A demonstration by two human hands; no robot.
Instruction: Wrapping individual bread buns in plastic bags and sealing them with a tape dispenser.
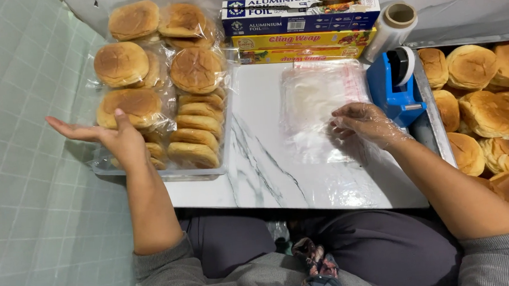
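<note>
Left hand [114,136]: centre left of frame, bare, fingers spread flat and pointing left, holding nothing; hovering at the near edge of the bagged buns [160,78], just over the lowest bun in the left stack.

Right hand [368,123]: centre right, covered by a thin clear glove, fingers loosely curled and slightly apart, fingertips resting on the stack of clear plastic bags [317,106]; nothing pinched that can be made out.

Stack of clear plastic bags: lying flat on the white marble-patterned table [268,172], middle of frame, between the bagged buns and the blue tape dispenser [395,85].

Bagged buns: upper left, round browned buns in clear wrapping, some flat, some stacked on edge, on a clear tray.

Blue tape dispenser: just right of the bags, beside the right hand.

Foil and wrap boxes [301,26]: top centre, blue over yellow, stacked along the far table edge.

Roll of clear film [391,27]: upper right, leaning by the boxes.

Loose buns [491,114]: right edge, heaped in a metal tray.
</note>
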